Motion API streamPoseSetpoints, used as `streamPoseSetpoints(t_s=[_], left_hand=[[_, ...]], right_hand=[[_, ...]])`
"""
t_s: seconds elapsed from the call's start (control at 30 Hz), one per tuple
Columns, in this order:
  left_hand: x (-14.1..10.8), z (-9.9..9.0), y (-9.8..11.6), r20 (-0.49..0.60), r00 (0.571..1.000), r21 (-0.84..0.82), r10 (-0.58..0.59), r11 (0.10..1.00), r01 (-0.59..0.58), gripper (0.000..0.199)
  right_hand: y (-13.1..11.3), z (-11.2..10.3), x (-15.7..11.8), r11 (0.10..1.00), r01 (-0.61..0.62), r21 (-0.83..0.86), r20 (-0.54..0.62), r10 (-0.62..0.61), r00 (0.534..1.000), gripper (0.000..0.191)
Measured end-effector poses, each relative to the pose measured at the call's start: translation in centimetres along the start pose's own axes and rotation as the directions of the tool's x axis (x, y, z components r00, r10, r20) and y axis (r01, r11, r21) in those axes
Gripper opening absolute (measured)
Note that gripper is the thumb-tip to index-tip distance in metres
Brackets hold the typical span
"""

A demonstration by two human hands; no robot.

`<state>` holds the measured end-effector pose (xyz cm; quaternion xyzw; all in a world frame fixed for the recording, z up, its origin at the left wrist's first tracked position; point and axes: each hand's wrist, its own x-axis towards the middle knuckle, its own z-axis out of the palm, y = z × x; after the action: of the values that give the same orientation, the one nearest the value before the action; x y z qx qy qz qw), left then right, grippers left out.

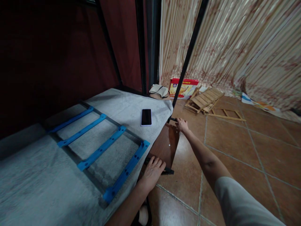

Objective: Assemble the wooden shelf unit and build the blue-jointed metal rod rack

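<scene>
Brown, smooth, flat-faced board [166, 138] reaches from my right grip [182, 125], wrapped round its dark far bar [173, 119], to my left grip [153, 169], draped over the near bar [169, 171]; whether that one is clenched I can't tell. Uneven pulling could tilt the board or, I judge, snag the fuzzy grey blanket [127, 103] left of both grips. Blue slats [103, 147], straight and hole-dotted, lie left of the left grip.

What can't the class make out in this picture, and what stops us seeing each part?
All in the head view:
Board: underside, hidden by its own top.
Left hand: palm, hidden by the back of the hand.
Box: part of its front, behind the pole; fine print, too small.
Sleeve: upper end, cut off by the bottom edge.
</scene>
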<state>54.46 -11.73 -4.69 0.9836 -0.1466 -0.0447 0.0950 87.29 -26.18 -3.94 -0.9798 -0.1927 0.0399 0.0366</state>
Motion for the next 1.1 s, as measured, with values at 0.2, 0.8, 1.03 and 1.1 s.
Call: streamPoseSetpoints(t_s=[0.2, 0.8, 1.03, 1.1], left_hand=[[-0.1, -0.5, -0.5, -0.060, 0.998, 0.036, -0.009, 0.999, 0.012, 0.047], [-3.6, -0.1, 0.2, -0.120, 0.992, 0.065, -0.041, 0.997, 0.049, 0.068], [-7.5, 0.9, 0.3, -0.238, 0.970, 0.194, 0.045, 0.981, 0.002, 0.062], [-8.4, 1.5, 0.1, -0.295, 0.953, 0.248, 0.072, 0.969, 0.004, 0.064]], right_hand=[[0.5, 0.0, -0.2, 1.000, 0.002, 0.016, -0.024, -0.001, 1.000, 0.051], [1.4, 1.2, -0.8, 0.999, -0.005, 0.036, -0.084, 0.008, 0.996, 0.062], [0.8, 1.7, -1.0, 0.999, 0.006, 0.043, -0.082, -0.002, 0.997, 0.064], [0.7, 1.5, -1.1, 0.999, -0.002, 0.043, -0.091, 0.006, 0.996, 0.065]])
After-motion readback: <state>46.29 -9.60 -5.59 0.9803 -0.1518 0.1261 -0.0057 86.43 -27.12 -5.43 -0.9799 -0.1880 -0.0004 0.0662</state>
